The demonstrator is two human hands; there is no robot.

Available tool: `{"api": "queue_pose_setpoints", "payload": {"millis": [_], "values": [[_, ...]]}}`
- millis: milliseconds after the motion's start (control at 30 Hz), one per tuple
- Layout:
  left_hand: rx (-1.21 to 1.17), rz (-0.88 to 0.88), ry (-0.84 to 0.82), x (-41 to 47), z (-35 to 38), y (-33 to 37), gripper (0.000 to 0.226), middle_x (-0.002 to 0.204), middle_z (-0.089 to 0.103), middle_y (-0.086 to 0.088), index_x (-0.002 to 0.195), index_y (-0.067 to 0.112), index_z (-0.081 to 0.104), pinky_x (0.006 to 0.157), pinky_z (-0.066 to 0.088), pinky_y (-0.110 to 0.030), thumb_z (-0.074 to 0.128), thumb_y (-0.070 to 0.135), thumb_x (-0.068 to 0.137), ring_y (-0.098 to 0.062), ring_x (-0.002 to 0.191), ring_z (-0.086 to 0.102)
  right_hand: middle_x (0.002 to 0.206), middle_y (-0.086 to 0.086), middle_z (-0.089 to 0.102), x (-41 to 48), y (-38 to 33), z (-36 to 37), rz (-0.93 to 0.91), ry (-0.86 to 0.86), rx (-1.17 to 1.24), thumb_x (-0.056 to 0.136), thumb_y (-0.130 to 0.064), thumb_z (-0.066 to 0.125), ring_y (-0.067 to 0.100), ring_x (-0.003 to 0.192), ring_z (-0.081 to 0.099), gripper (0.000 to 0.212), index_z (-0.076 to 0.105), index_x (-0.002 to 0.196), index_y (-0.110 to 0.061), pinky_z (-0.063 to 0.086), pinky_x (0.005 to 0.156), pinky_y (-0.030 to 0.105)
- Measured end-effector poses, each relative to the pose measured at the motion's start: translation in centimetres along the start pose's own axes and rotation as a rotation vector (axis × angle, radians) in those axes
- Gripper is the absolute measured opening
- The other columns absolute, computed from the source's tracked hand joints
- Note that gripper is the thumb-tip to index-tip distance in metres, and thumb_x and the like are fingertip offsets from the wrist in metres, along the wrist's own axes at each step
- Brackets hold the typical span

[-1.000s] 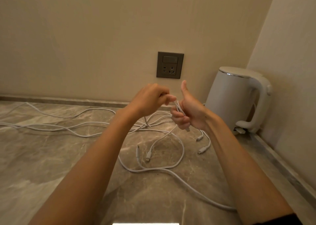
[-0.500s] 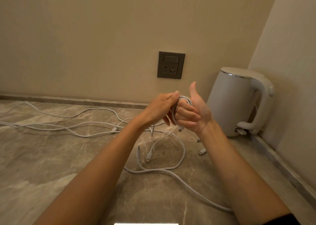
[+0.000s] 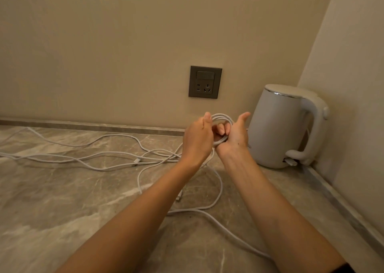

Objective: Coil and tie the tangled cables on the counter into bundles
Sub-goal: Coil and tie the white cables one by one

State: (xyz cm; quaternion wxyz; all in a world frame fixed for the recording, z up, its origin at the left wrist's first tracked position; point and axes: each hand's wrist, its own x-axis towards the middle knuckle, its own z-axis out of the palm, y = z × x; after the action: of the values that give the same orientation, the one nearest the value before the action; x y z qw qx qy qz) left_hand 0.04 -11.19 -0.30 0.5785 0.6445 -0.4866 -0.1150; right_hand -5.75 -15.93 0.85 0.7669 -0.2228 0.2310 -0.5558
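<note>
A small coil of white cable [image 3: 221, 119] stands up between my two hands, raised above the marble counter [image 3: 62, 200]. My right hand [image 3: 234, 135] has its fingers curled through the coil, thumb up. My left hand [image 3: 197, 137] is pressed against the coil's left side with its fingers curled toward it; its fingertips are hidden. From the coil a strand drops to the counter, where more white cables [image 3: 99, 158] lie tangled to the left and loop in front [image 3: 216, 189] under my forearms. Small connectors [image 3: 136, 160] show among them.
A white electric kettle [image 3: 284, 127] stands in the back right corner, close beside my right hand. A grey wall socket [image 3: 205, 82] sits on the wall above my hands. Walls bound the counter at the back and right.
The coil has grown from a single loop on my right fingers to several turns. Both hands have shifted slightly right toward the kettle, and loose cable has been drawn in from the counter.
</note>
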Motion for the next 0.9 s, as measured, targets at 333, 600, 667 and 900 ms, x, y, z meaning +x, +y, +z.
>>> {"api": "queue_pose_setpoints", "payload": {"millis": [333, 600, 667, 900], "values": [[0.016, 0.163, 0.144, 0.6, -1.6, -0.4, 0.041, 0.057, 0.039, 0.007, 0.064, 0.021, 0.041, 0.049, 0.023, -0.027, 0.028, 0.029, 0.102, -0.006, 0.052, 0.037, 0.044, 0.000, 0.031, 0.0, 0.2, 0.0, 0.025, -0.275, -0.278, 0.100, -0.046, 0.028, 0.009, 0.039, 0.039, 0.071, 0.041, 0.036, -0.020, 0.033, 0.059, 0.027], [0.331, 0.413, -0.146, 2.3, -4.0, -0.8, 0.036, 0.066, 0.046, -0.001, 0.092, 0.005, 0.059, 0.059, 0.033, -0.033, 0.033, 0.029, 0.101, -0.024, 0.063, 0.047, 0.051, -0.001, 0.045, 0.2, -3.6, -1.1, 0.279, -0.560, -0.713, 0.101, -0.035, 0.030, 0.011, 0.051, 0.041, 0.047, 0.056, 0.070, -0.011, 0.034, 0.071, 0.031], [0.340, 0.436, -0.158, 2.4, -4.2, -0.6, 0.036, 0.067, 0.049, -0.004, 0.094, 0.005, 0.059, 0.060, 0.035, -0.034, 0.033, 0.028, 0.101, -0.031, 0.067, 0.053, 0.052, -0.001, 0.044, 0.2, -3.4, -1.1, 0.273, -0.592, -0.668, 0.101, -0.033, 0.030, 0.010, 0.050, 0.041, 0.044, 0.054, 0.072, -0.010, 0.035, 0.067, 0.028], [0.341, 0.374, -0.172, 2.4, -5.0, -0.2, 0.030, 0.060, 0.044, 0.011, 0.085, 0.016, 0.057, 0.053, 0.027, -0.027, 0.036, 0.030, 0.099, -0.012, 0.056, 0.042, 0.063, 0.000, 0.034, 0.4, -2.5, -0.8, 0.060, -0.625, -0.724, 0.103, -0.019, 0.032, 0.002, 0.046, 0.036, 0.035, 0.047, 0.072, -0.012, 0.028, 0.064, 0.024]]}}
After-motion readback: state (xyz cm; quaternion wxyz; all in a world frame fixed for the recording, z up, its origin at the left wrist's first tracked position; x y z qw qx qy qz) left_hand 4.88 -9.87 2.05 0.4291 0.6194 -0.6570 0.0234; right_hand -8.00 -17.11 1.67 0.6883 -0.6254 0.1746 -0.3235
